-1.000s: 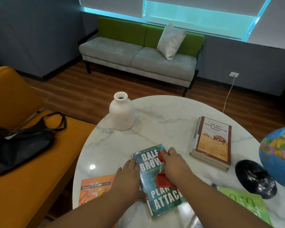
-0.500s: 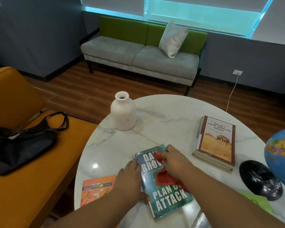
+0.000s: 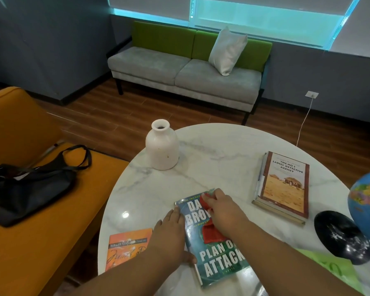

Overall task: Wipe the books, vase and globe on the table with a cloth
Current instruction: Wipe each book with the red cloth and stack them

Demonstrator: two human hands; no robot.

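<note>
Teal paperback "Plan of Attack" (image 3: 219, 261) lies flat at the near side of the marble table (image 3: 218, 150), near corner close to the rim. Red cloth (image 3: 212, 232) sits on its cover, bunched under the right hand (image 3: 224, 208), fingers curled over it and pressing down. Left hand (image 3: 171, 231) is flat, fingers straight along the book's left edge, thumb at the near side, pinning it.

Change over the last second: the cloth hand has slid from mid-cover up to the far corner; the left hand has stayed put. I read that as one wipe stroke reaching its end, so this cover is near done.

Not yet wiped, by my guess: orange paperback (image 3: 126, 248) just left, Ladies Detective Agency book (image 3: 284, 184) on its stack to the right, white vase (image 3: 161, 149) at the far left rim, globe (image 3: 367, 201) at the right, partly cut off.

Bare marble between paperback, vase and stack gives room to reach; I'd go easy by the vase, it stands near the edge
</note>
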